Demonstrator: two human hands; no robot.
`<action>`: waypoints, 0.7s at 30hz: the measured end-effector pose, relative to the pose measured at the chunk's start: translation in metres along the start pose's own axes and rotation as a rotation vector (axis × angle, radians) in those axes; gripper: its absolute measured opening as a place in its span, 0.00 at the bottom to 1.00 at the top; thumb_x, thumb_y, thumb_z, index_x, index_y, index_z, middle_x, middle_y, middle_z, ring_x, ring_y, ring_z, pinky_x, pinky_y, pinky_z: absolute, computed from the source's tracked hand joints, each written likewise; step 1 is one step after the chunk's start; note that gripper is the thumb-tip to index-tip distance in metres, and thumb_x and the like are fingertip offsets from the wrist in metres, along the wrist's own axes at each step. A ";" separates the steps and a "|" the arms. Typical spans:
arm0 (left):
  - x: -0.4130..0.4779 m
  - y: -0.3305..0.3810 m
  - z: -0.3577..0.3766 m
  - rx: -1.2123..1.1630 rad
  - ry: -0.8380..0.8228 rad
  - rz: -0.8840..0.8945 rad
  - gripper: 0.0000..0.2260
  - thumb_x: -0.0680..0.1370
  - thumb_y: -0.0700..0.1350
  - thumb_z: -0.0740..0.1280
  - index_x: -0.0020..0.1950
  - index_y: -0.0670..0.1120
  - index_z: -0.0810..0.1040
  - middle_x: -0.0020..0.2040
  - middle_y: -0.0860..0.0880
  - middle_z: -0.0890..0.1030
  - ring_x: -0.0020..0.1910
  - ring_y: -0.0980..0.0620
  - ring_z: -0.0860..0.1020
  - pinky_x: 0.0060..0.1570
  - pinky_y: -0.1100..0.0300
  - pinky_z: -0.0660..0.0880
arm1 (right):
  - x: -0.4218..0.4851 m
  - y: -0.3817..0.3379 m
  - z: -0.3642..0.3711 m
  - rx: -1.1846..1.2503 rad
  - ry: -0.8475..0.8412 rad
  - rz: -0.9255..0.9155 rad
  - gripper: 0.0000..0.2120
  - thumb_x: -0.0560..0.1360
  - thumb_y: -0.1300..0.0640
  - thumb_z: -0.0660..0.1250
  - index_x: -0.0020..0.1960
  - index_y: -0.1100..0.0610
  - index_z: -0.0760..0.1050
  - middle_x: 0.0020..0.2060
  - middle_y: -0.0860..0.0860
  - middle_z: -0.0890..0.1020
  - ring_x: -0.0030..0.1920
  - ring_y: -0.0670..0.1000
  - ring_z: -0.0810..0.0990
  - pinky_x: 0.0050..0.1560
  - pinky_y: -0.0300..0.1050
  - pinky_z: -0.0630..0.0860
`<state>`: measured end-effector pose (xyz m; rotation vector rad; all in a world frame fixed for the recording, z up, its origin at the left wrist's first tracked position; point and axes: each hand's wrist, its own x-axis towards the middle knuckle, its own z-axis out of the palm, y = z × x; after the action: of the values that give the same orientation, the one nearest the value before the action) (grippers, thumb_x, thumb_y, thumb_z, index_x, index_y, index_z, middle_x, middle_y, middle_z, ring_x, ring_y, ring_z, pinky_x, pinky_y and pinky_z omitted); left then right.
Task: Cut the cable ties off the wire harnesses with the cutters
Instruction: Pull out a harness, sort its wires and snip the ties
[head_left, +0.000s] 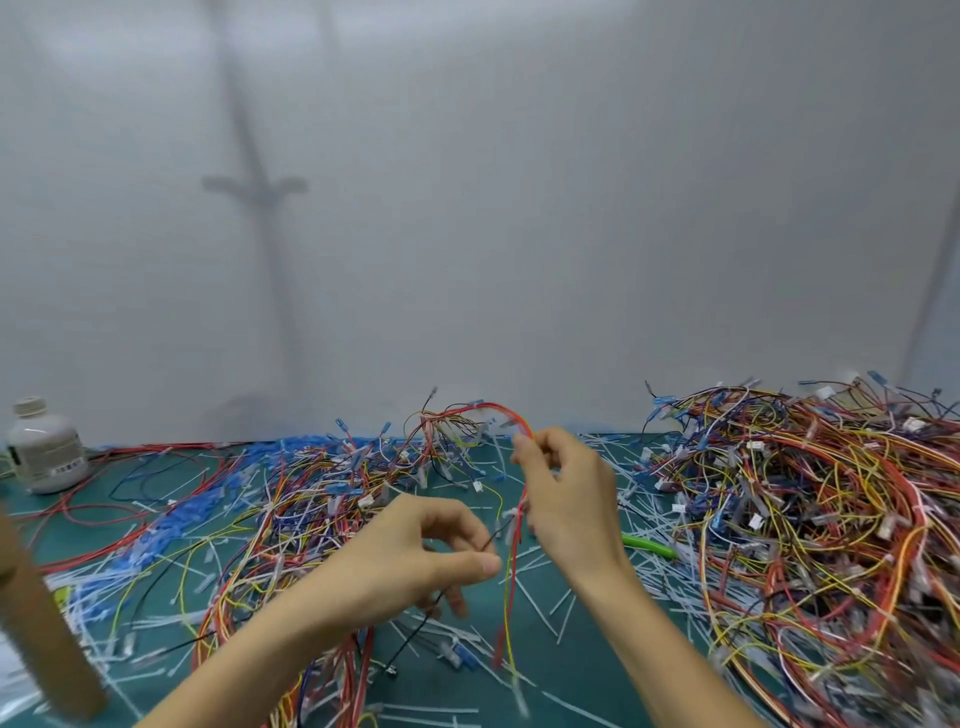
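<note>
My right hand (563, 499) holds a red and yellow wire harness (511, 582) up above the green mat, pinching it near its top loop, and the wires hang down from there. A white cable tie (511, 514) sits on that harness beside my palm. Just to the left, my left hand (421, 558) pinches a thin black wire (415, 634) that runs down to the mat. The green-handled cutters (649, 545) lie on the mat to the right of my right wrist, partly hidden by it.
A big heap of tangled harnesses (810, 530) fills the right side. Another spread of wires (291, 509) covers the left and middle. Cut white ties litter the green mat (582, 670). A white bottle (44, 447) stands far left; a brown cardboard piece (47, 639) leans at the lower left.
</note>
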<state>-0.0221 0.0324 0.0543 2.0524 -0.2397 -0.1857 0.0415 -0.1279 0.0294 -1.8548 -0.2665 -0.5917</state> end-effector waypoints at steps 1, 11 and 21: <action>-0.002 0.000 -0.006 0.121 -0.043 -0.008 0.06 0.75 0.48 0.74 0.42 0.47 0.83 0.38 0.50 0.84 0.34 0.54 0.82 0.34 0.64 0.75 | 0.003 0.001 -0.003 0.016 0.014 0.008 0.15 0.80 0.49 0.64 0.39 0.57 0.76 0.28 0.52 0.79 0.32 0.54 0.78 0.38 0.49 0.73; -0.012 0.016 -0.033 0.683 -0.224 0.055 0.07 0.77 0.52 0.68 0.42 0.51 0.82 0.36 0.58 0.85 0.35 0.63 0.82 0.40 0.67 0.74 | 0.008 -0.002 -0.011 0.194 -0.015 0.032 0.13 0.80 0.49 0.64 0.40 0.54 0.76 0.23 0.48 0.72 0.24 0.49 0.71 0.29 0.47 0.70; -0.002 0.033 -0.045 0.204 0.181 0.170 0.09 0.78 0.44 0.69 0.37 0.47 0.82 0.34 0.47 0.84 0.27 0.48 0.82 0.27 0.69 0.70 | 0.008 -0.022 -0.023 0.700 -0.546 0.283 0.04 0.77 0.60 0.68 0.49 0.59 0.74 0.32 0.54 0.79 0.22 0.48 0.69 0.21 0.37 0.63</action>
<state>-0.0165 0.0561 0.1053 2.2218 -0.3304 0.1344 0.0320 -0.1422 0.0574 -1.2941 -0.4873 0.2096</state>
